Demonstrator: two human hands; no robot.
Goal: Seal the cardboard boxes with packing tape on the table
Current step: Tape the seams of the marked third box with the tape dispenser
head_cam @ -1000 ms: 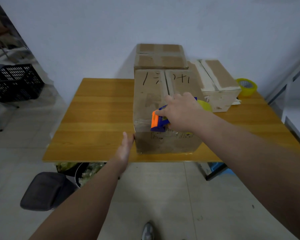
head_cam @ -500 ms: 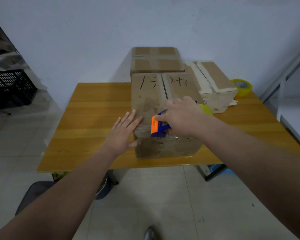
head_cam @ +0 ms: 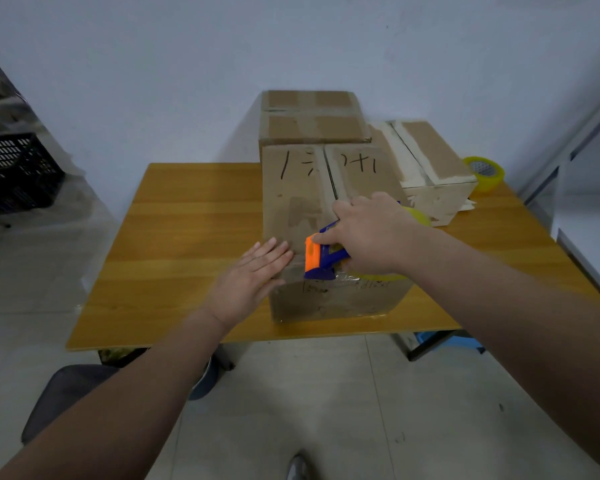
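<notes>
Right hand [head_cam: 371,233] grips tape dispenser [head_cam: 321,256] | left hand [head_cam: 248,282] flat on box [head_cam: 298,202]

Pale wall [head_cam: 153,64], tiled floor [head_cam: 309,410], black crate [head_cam: 11,174] at left

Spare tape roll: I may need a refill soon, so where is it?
In the head view, the spare tape roll sits at the table's far right corner, just right of the pale taped box near the wall.
</notes>
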